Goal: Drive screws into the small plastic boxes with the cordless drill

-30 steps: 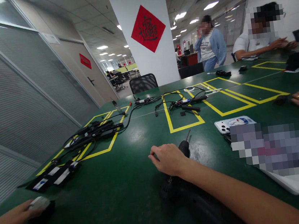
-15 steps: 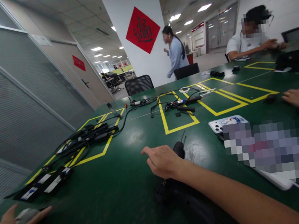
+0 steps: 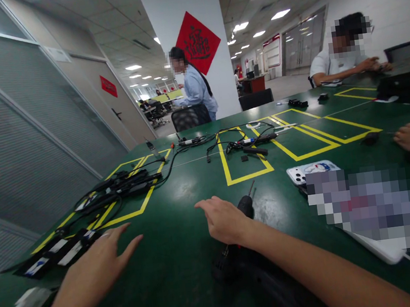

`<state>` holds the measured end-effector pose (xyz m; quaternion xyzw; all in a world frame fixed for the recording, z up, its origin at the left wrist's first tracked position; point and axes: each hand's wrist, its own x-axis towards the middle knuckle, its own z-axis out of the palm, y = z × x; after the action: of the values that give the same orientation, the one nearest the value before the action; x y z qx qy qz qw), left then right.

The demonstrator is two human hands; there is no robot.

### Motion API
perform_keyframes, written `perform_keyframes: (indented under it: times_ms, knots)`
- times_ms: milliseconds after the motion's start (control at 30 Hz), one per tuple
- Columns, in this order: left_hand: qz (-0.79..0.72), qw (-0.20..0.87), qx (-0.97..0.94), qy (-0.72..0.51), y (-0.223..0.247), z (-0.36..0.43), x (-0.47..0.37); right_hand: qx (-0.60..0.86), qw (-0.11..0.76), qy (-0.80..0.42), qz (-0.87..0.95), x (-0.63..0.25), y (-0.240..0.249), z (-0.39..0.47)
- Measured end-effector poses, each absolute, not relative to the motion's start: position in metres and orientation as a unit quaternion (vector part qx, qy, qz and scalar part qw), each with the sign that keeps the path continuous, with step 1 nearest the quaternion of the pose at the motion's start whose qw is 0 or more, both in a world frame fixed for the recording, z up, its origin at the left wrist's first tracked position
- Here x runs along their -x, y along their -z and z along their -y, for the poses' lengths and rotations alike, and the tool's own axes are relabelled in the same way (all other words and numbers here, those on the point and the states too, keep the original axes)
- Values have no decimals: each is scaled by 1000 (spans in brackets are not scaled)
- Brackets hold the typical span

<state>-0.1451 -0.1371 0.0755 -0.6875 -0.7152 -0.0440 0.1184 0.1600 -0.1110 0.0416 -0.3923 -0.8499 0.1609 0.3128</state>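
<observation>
Right hand (image 3: 225, 219) rests on a black drill (image 3: 238, 239) lying on the green counter (image 3: 182, 271), fingers loosely spread over its body, not closed around it. The drill's long axis runs away from the person; its bit (image 3: 250, 188) points toward the yellow rectangle (image 3: 244, 156). Left hand (image 3: 99, 263), left of the drill, hovers flat with fingers wide, holding nothing. A white phone (image 3: 310, 170) lies right of the drill. Black labelled adapters (image 3: 58, 248) lie far left of it; their writing is unreadable.
</observation>
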Motion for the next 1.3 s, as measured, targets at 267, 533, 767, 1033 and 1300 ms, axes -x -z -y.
perform_keyframes:
  times_ms: [267, 533, 767, 1033, 1300]
  knots:
    - [546, 88, 829, 83, -73, 144, -4, 394, 393, -290, 778, -160, -26, 90]
    - [536, 123, 826, 120, -58, 136, -30, 402, 464, -366, 700, -157, -21, 87]
    - [548, 147, 815, 123, -62, 135, -34, 394, 456, -426, 674, -153, -16, 81]
    - [581, 158, 787, 134, -61, 136, -47, 398, 448, -473, 646, -154, -15, 79]
    - [607, 131, 771, 138, -59, 133, -53, 424, 453, -483, 618, -153, -20, 79]
